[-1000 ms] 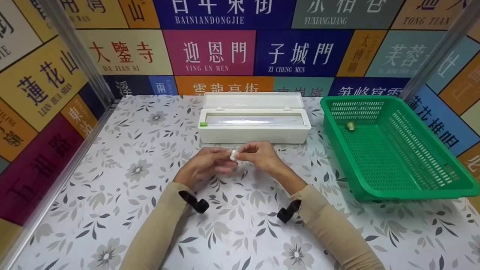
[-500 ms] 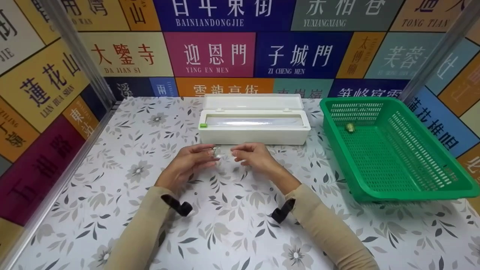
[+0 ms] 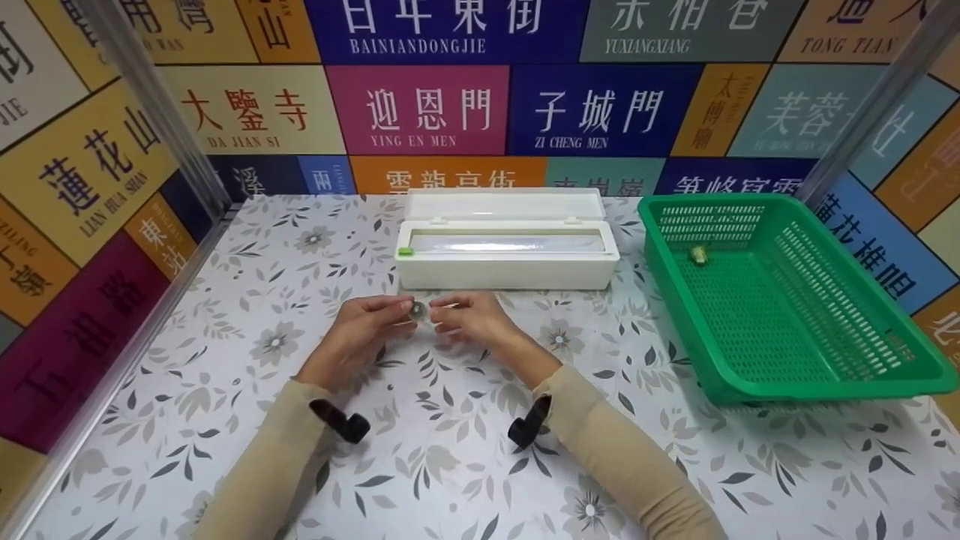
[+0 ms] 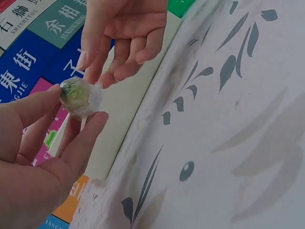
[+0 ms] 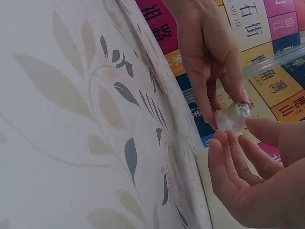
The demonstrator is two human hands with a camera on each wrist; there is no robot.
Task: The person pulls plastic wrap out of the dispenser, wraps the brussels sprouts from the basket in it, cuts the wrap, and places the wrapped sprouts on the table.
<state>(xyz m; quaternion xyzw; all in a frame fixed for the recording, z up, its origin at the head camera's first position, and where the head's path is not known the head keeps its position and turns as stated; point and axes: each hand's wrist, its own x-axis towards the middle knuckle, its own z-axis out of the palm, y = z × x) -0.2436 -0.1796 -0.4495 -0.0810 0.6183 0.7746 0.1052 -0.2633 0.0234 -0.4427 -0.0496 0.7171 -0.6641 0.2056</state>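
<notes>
1. Left hand [image 3: 358,326] pinches a small round green-and-yellow piece [image 4: 74,94] above the floral white worktop [image 3: 442,450]; right hand [image 3: 474,319], fingers loosely curved and apart, hovers right beside it, gripping nothing visible.
2. Wrapping looks nearly done; bunched clear film [image 4: 96,98] probably needs smoothing.
3. Beyond: white rectangular plastic box [image 3: 506,274], lid up.
4. Rightward, green perforated plastic basket [image 3: 832,389] holds one greenish-gold piece [image 3: 699,256].

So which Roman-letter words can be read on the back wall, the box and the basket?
"BAINIANDONGJIE": upper blue panel
"YUXIANGXIANG": grey panel
"TONG TIAN": tan panel, possibly incomplete
"DA JIAN SI": cream panel
"YING EN MEN": pink panel
"ZI CHENG MEN": lower blue panel
Smaller lettering: too blurred.
Box and basket: none visible.
</notes>
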